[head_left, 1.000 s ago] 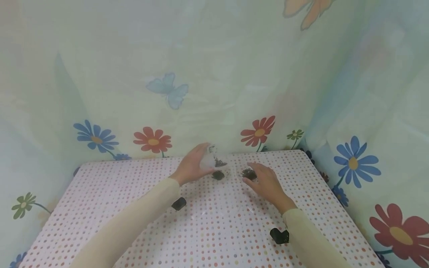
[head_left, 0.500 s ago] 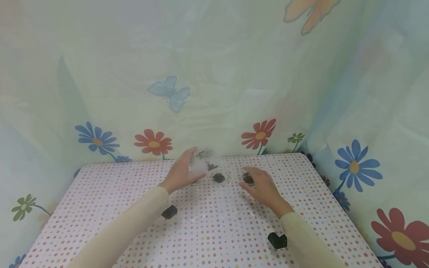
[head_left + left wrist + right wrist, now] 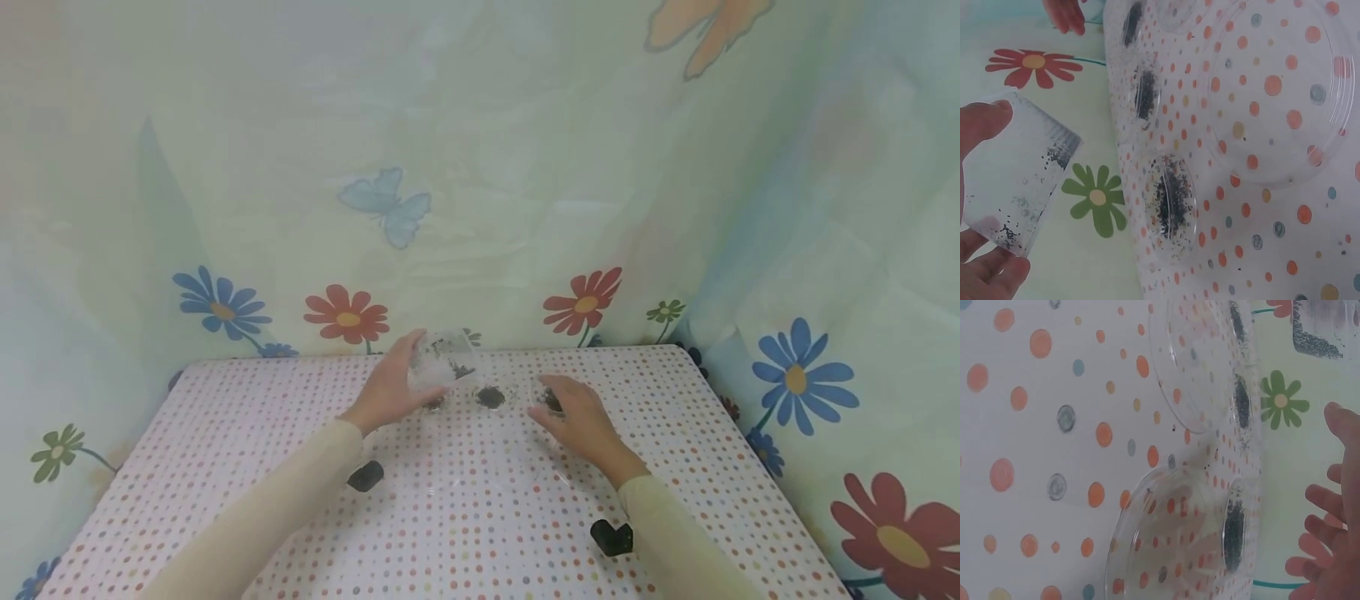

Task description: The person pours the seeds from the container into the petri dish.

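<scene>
In the head view, my left hand (image 3: 390, 385) grips a clear plastic container (image 3: 442, 358) between thumb and fingers. Black grains cling along the walls and bottom of the tilted container, clearest in the left wrist view. Below it is the left clear round dish (image 3: 1172, 203), with a dark heap of grains in its middle. A similar middle dish (image 3: 491, 397) stands between my hands. My right hand (image 3: 583, 421), fingers spread and relaxed, is beside the right dish (image 3: 1234, 531), partly covering it in the head view. Nothing is held in the right hand.
Empty-looking clear round covers or dishes, one large (image 3: 1210, 125) and another (image 3: 1147, 481), lie on the dotted table (image 3: 480, 542) in front of the grain dishes. A few stray grains dot the tabletop. A small black piece (image 3: 366, 476) shows beside each forearm. Flowered cloth hangs behind.
My left hand has moved left with the container, from over the middle dish to over the left dish, uncovering the middle one. My right hand has shifted slightly left, staying at the right dish.
</scene>
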Demonstrator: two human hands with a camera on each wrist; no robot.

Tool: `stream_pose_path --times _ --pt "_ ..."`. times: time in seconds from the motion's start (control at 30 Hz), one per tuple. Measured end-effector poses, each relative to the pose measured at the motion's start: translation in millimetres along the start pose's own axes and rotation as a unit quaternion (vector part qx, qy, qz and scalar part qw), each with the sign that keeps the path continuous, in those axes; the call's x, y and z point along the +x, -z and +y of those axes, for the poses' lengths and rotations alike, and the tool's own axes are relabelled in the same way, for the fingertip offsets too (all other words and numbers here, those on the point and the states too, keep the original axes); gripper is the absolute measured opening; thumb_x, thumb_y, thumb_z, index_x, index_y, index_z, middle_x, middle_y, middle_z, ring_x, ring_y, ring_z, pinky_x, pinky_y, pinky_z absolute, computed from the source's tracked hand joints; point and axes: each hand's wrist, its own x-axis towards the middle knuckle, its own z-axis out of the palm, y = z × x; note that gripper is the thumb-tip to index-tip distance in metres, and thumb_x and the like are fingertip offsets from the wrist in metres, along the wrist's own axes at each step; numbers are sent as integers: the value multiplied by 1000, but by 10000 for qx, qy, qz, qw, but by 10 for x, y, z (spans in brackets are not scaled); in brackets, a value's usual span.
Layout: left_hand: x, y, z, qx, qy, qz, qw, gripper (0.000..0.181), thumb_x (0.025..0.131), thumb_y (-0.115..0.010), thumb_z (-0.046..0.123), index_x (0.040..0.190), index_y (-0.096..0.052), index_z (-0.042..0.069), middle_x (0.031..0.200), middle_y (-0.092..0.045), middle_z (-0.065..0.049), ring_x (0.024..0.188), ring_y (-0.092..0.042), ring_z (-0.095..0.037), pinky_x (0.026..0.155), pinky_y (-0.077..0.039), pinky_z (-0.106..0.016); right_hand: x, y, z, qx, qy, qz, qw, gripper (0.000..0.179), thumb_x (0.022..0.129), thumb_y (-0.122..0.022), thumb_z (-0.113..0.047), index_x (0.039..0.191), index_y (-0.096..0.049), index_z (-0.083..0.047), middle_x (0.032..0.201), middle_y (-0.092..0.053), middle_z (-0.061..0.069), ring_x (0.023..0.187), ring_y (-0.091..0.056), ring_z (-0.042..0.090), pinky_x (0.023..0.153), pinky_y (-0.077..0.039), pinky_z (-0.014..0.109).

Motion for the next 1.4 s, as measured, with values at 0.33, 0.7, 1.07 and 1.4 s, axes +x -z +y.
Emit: stream_pose_path --times 0.33,0.7,1.07,1.4 --pt "-45 136 -87 -107 287 -83 9995 97 76 -78 46 152 -24 17 155 -35 -6 137 -43 -30 110 -41 -52 85 -19 -88 137 36 -93 9999 58 92 -61 -45 138 -50 -12 142 -51 14 134 -44 35 113 -32 59" --pt "-119 205 -199 -104 408 -11 9991 99 77 -77 46 153 -21 19 158 -30 -6 140 -38 -32 112 -37 -54 162 -81 -236 163 45 -279 9995 57 92 -62 -40 139 -49 -10 144 -50 15 135 -43 35 114 -30 58" --pt "-212 229 -289 -53 586 122 9982 97 77 -77 47 152 -24 16 156 -33 -7 142 -36 -31 112 -37 -55 218 -162 -331 210 83 -423 9989 57 94 -58 -43 140 -49 -11 144 -51 13 135 -44 34 116 -31 55" --pt "-313 280 -364 -108 811 146 9965 98 77 -78 46 152 -23 18 152 -38 -7 132 -46 -32 104 -44 -57 260 -253 -384 252 71 -509 9984 58 94 -58 -43 142 -47 -13 146 -48 14 136 -42 35 114 -33 56"
